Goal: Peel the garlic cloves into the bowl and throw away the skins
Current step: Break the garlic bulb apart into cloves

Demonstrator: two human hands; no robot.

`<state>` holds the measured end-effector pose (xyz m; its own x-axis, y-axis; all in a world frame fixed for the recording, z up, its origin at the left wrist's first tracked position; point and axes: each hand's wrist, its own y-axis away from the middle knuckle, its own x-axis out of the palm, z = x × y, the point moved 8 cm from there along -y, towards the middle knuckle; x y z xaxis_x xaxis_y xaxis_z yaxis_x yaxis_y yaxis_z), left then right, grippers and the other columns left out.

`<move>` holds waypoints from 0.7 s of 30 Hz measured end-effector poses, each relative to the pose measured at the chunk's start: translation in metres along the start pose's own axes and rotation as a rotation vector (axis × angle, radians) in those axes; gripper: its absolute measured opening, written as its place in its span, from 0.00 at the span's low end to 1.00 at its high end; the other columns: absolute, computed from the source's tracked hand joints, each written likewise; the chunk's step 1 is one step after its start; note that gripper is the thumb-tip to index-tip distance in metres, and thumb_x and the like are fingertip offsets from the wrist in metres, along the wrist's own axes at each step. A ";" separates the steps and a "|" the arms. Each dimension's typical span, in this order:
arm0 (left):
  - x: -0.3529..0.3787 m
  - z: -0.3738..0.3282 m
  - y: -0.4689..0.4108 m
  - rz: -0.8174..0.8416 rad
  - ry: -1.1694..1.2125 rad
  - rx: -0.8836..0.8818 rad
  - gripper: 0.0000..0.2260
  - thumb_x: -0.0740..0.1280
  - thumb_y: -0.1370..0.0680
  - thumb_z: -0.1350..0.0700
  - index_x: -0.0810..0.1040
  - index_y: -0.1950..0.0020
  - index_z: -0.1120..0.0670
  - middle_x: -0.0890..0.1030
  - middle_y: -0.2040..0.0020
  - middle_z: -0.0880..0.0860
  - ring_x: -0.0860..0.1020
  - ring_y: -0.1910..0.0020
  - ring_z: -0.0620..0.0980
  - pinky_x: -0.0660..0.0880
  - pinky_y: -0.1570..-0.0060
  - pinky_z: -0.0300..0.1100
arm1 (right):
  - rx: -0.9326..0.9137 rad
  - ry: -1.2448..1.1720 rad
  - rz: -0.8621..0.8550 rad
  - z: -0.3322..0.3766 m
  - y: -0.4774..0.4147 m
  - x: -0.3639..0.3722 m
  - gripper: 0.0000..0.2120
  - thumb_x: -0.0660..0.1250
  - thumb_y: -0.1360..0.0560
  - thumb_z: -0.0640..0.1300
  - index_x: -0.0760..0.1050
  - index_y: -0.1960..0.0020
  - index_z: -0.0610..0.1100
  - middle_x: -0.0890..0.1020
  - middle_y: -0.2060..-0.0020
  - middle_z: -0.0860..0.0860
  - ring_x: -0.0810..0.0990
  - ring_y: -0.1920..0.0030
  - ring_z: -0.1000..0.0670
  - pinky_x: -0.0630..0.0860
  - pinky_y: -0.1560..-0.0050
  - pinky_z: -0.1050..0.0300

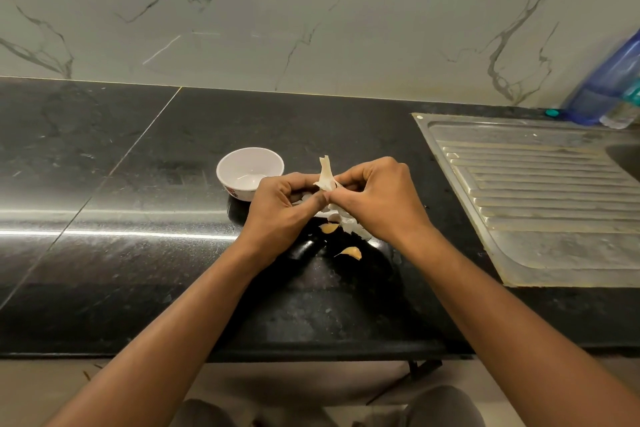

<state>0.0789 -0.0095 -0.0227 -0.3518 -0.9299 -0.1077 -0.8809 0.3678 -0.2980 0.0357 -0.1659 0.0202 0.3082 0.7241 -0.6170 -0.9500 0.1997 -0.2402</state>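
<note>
The black worktop (pixel 138 149) carries a white bowl (pixel 242 163) near its middle. Just right of it and nearer lie a clove (pixel 329 227), a second clove (pixel 351 252) and a small heap of skins (pixel 349 220). A steel drainboard (pixel 540 198) sits at its right end, with bottles (pixel 609 87) behind.

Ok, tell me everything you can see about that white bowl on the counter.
The white bowl is small, round and glossy, maybe ceramic or melamine, with a red print low on its outer wall. It stands upright on the black counter. Inside, only a shiny reflection shows; no cloves are visible. The left hand, gripping garlic, hides its near right edge; whether they touch cannot be told.
</note>
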 end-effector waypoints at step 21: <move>0.003 -0.011 0.005 -0.001 0.033 0.043 0.11 0.72 0.20 0.66 0.86 0.40 0.56 0.89 0.48 0.53 0.88 0.47 0.54 0.84 0.44 0.50 | 0.055 -0.031 -0.005 -0.001 -0.005 -0.008 0.01 0.79 0.28 0.45 0.89 0.58 0.50 0.87 0.67 0.55 0.87 0.64 0.56 0.88 0.56 0.48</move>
<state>0.0702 -0.0102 -0.0138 -0.3617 -0.9292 -0.0764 -0.8669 0.3654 -0.3390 0.0381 -0.1730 0.0256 0.3125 0.7431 -0.5918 -0.9499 0.2389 -0.2016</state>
